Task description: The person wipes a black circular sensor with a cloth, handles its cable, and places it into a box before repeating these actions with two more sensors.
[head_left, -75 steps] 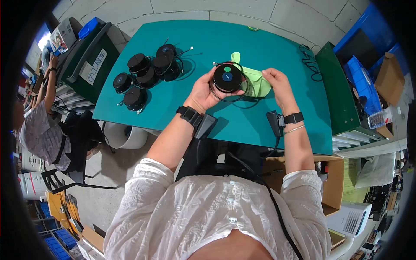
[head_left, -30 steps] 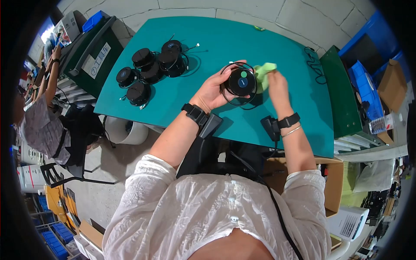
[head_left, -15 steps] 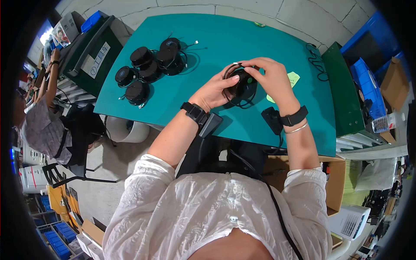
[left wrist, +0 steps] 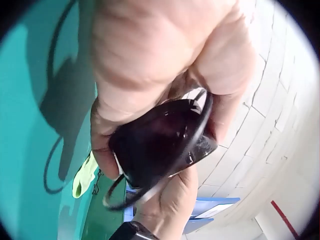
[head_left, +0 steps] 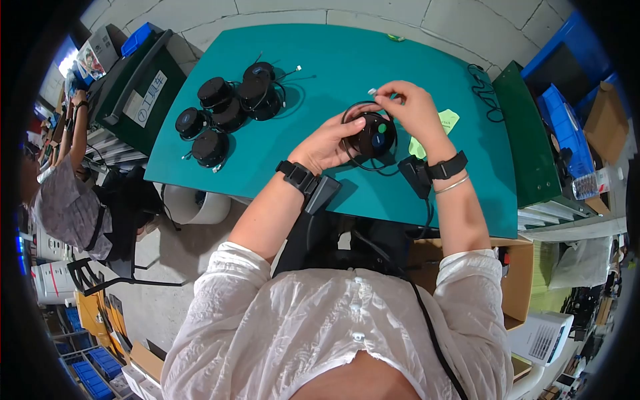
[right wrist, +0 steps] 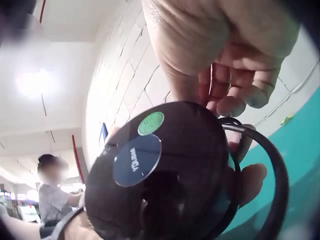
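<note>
My left hand (head_left: 328, 143) grips a round black device (head_left: 371, 138) above the table, its thumb on the device's edge. The right wrist view shows a green sticker (right wrist: 151, 123) and a blue label (right wrist: 137, 160) on the device (right wrist: 185, 165). A black cable (head_left: 353, 160) loops around it. At the device's upper right, my right hand (head_left: 415, 115) pinches the cable near its white connector (head_left: 372, 91). Beside that hand, a light green cloth-like piece (head_left: 448, 121) lies on the table, partly hidden by the wrist.
Several black round devices (head_left: 210, 148) with cables stand at the left of the green table (head_left: 320, 53). A coiled black cable (head_left: 485, 93) lies near the right edge. Green cabinets (head_left: 523, 147) flank the table. Another person (head_left: 73, 207) is at the far left.
My right hand has let go of the light green piece, which now lies on the table, and has moved to the cable's end. My left hand still holds the device.
</note>
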`<state>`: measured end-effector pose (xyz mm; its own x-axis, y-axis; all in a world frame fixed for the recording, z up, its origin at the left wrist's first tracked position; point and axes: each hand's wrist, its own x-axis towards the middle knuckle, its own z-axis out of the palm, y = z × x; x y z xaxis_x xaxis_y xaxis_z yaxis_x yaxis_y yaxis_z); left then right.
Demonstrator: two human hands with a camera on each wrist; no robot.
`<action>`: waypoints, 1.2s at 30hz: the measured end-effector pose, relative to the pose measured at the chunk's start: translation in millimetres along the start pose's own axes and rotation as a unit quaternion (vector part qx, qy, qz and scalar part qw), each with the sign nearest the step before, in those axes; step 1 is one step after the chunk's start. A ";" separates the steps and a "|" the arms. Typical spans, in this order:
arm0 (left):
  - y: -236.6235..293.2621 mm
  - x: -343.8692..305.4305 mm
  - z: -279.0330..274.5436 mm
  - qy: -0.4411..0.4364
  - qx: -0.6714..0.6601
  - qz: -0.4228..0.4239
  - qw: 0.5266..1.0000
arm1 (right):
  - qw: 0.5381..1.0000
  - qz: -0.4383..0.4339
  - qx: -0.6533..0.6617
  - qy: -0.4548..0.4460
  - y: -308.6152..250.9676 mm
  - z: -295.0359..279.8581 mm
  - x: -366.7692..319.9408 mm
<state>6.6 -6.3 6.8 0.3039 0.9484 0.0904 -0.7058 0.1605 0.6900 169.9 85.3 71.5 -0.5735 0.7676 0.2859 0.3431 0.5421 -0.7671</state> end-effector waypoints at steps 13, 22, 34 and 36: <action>6.7 7.4 -3.3 -0.034 -0.159 0.061 0.985 | 0.893 0.031 0.449 -0.012 1.6 -31.9 -26.8; 6.0 6.1 -4.4 -0.038 -0.163 0.051 0.985 | 0.877 0.023 0.478 -0.031 -8.4 -28.3 -34.8; 7.0 5.6 -2.9 -0.040 -0.134 0.046 0.989 | 0.870 0.003 0.491 -0.047 -5.8 -31.8 -37.6; 6.1 4.1 -1.8 -0.037 -0.123 0.050 0.990 | 0.897 -0.011 0.441 -0.026 -7.9 -29.9 -40.1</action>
<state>2.4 -0.9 10.1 0.2642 0.9418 0.2077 -0.8669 0.1375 0.4792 212.5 60.4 83.3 -0.6148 0.7308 0.2965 -0.3777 0.0571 -0.9241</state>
